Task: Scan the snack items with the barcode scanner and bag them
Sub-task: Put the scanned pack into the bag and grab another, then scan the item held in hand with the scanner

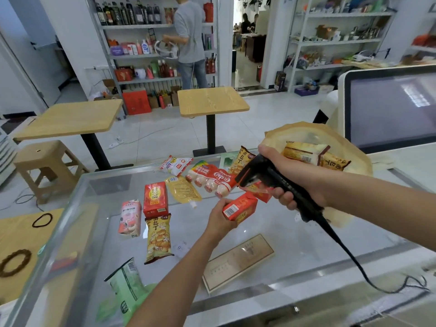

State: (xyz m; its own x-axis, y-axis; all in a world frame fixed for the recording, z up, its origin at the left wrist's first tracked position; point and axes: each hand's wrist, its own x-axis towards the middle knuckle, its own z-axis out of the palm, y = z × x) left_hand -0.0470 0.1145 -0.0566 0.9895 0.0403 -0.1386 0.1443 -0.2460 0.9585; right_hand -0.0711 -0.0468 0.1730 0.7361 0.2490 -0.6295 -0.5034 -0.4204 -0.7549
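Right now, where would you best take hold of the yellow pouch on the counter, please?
Probably by its white spout end, coming from the near side. The yellow pouch lies flat, so its body offers little edge to grip, while the spout points toward you, clear of the sausage pack.

We see orange carton, barcode showing, held just below black scanner; beige bag open, two packs inside; other snacks flat on glass counter.
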